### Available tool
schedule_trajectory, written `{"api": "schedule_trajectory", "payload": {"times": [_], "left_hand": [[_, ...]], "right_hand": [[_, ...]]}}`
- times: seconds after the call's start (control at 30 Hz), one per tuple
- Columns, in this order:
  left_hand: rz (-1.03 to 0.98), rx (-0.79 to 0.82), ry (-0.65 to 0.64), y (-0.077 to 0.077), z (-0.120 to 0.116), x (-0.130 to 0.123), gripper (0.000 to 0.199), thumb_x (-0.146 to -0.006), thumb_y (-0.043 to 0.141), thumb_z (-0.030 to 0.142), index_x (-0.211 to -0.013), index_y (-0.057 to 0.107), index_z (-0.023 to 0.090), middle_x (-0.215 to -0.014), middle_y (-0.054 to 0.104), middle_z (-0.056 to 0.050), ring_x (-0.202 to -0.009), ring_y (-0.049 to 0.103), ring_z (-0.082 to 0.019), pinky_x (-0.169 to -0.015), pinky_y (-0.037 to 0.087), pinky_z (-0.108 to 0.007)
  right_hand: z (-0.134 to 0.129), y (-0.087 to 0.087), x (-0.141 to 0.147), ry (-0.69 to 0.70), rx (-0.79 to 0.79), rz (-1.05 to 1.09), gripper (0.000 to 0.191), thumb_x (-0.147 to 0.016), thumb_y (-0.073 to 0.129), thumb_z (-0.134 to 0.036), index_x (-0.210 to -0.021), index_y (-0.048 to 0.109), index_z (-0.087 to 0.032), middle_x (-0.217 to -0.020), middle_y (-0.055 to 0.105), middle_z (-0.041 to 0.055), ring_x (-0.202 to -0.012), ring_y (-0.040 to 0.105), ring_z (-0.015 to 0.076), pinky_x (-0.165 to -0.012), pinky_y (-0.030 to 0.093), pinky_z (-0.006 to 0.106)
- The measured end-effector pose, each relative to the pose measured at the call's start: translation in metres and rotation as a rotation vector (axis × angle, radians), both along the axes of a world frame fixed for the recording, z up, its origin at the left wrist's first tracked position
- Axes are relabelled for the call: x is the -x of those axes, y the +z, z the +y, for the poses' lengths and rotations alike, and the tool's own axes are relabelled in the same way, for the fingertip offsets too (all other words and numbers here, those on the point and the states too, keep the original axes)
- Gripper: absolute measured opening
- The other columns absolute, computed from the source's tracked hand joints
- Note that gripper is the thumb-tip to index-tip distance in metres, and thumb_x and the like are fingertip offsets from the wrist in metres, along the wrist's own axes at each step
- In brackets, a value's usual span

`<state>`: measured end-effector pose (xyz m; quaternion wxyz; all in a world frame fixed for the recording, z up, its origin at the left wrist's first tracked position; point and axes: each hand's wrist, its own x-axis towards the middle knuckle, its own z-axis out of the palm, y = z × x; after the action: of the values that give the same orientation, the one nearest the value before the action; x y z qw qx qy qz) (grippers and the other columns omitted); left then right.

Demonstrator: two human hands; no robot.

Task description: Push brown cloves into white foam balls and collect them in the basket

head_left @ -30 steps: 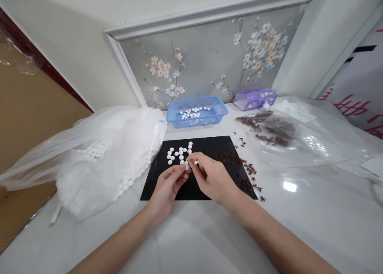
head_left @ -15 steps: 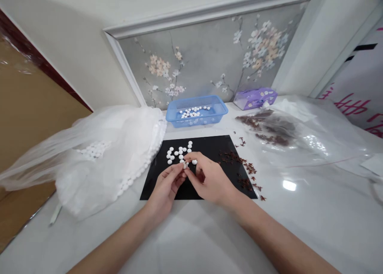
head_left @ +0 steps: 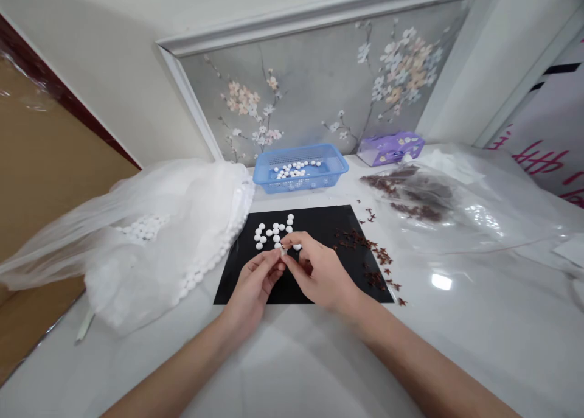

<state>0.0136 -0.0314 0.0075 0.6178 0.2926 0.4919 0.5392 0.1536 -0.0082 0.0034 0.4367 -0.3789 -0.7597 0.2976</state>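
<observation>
Right hand point(head_left: 319, 273) slightly further left, white piece point(head_left: 283, 252) more hidden

Can barely make out the small white piece point(head_left: 283, 252) held in the left hand point(head_left: 255, 281), too small and too covered by fingers to show its full shape. Cannot see the right hand's point(head_left: 322, 272) curled fingers fully, nor the black mat point(head_left: 322, 220) beneath both hands. Can see only part of the white disc point(head_left: 297, 247) behind the right fingers. Cannot count the brown bits point(head_left: 420, 212) blurred under the clear bag point(head_left: 483, 223). Lose both forearms point(head_left: 182, 369) at the bottom edge, and the pink-marked panel point(head_left: 552, 120) at the right.
</observation>
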Motion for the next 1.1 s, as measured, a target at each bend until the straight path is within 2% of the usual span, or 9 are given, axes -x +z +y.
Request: {"api": "schedule_trajectory", "payload": {"times": [0.27, 0.43, 0.57, 0.63, 0.7, 0.83, 0.97, 1.1], "left_hand": [[0.024, 0.018, 0.006, 0.003, 0.0, -0.002, 0.015, -0.069, 0.072, 0.029, -0.069, 0.069, 0.015, -0.065, 0.06, 0.002, -0.064, 0.054, -0.006, -0.068, 0.045, -0.015], [0.03, 0.019, 0.008, 0.005, 0.001, -0.002, 0.016, -0.067, 0.073, 0.03, -0.067, 0.069, 0.015, -0.062, 0.06, 0.002, -0.061, 0.053, -0.006, -0.065, 0.045, -0.015], [0.038, 0.002, -0.003, 0.003, 0.002, -0.002, 0.016, -0.068, 0.073, 0.031, -0.068, 0.069, 0.015, -0.065, 0.062, 0.002, -0.063, 0.054, -0.006, -0.067, 0.046, -0.015], [0.033, -0.013, -0.014, 0.003, 0.002, -0.002, 0.016, -0.068, 0.072, 0.03, -0.07, 0.07, 0.015, -0.066, 0.063, 0.001, -0.065, 0.056, -0.006, -0.068, 0.046, -0.015], [0.017, -0.021, -0.012, 0.003, 0.002, -0.003, 0.015, -0.068, 0.072, 0.029, -0.072, 0.07, 0.015, -0.068, 0.063, 0.001, -0.066, 0.057, -0.007, -0.069, 0.047, -0.015], [0.003, 0.031, 0.002, 0.005, 0.002, -0.002, 0.014, -0.07, 0.071, 0.027, -0.076, 0.07, 0.015, -0.074, 0.065, 0.0, -0.066, 0.056, -0.005, -0.067, 0.048, -0.014], [-0.005, 0.057, 0.004, 0.008, 0.002, -0.002, 0.012, -0.075, 0.067, 0.026, -0.079, 0.069, 0.015, -0.078, 0.063, -0.001, -0.068, 0.056, -0.005, -0.067, 0.049, -0.014], [-0.059, 0.057, 0.015, 0.009, 0.002, -0.002, 0.019, -0.079, 0.061, 0.023, -0.098, 0.066, 0.021, -0.079, 0.061, 0.0, -0.072, 0.056, -0.007, -0.071, 0.05, -0.017]], "right_hand": [[-0.001, 0.001, 0.001, -0.001, 0.009, -0.028, 0.014, -0.086, 0.043, -0.021, -0.096, 0.052, -0.021, -0.056, 0.049, -0.0055, -0.044, 0.043, 0.0095, -0.049, 0.037, 0.02], [-0.001, -0.001, 0.001, -0.013, -0.011, -0.042, 0.015, -0.086, 0.042, -0.02, -0.097, 0.052, -0.022, -0.059, 0.052, -0.0045, -0.047, 0.046, 0.0098, -0.048, 0.036, 0.02], [0.0, 0.0, 0.001, 0.032, -0.027, -0.073, 0.017, -0.087, 0.039, -0.018, -0.1, 0.05, -0.021, -0.08, 0.062, -0.0001, -0.056, 0.053, 0.0102, -0.053, 0.039, 0.021], [0.001, 0.006, -0.002, 0.076, -0.064, -0.113, 0.02, -0.087, 0.038, -0.016, -0.103, 0.05, -0.021, -0.095, 0.063, 0.0029, -0.062, 0.056, 0.0108, -0.057, 0.04, 0.022], [0.006, 0.014, -0.008, 0.097, -0.086, -0.148, 0.021, -0.085, 0.042, -0.016, -0.104, 0.05, -0.021, -0.099, 0.062, 0.0037, -0.06, 0.054, 0.0103, -0.057, 0.04, 0.022], [0.022, 0.023, -0.034, -0.003, -0.024, -0.227, 0.015, -0.075, 0.057, -0.018, -0.089, 0.055, -0.02, -0.08, 0.06, -0.0004, -0.053, 0.048, 0.0085, -0.052, 0.038, 0.021], [0.039, 0.013, -0.062, -0.139, 0.095, -0.55, 0.01, -0.064, 0.061, -0.013, -0.071, 0.056, -0.019, -0.065, 0.055, -0.0005, -0.053, 0.049, 0.0116, -0.048, 0.034, 0.022], [0.043, 0.006, -0.071, -0.158, 0.215, -0.647, 0.009, -0.064, 0.059, -0.011, -0.066, 0.056, -0.019, -0.061, 0.056, 0.0003, -0.051, 0.05, 0.0126, -0.046, 0.033, 0.023]]}}
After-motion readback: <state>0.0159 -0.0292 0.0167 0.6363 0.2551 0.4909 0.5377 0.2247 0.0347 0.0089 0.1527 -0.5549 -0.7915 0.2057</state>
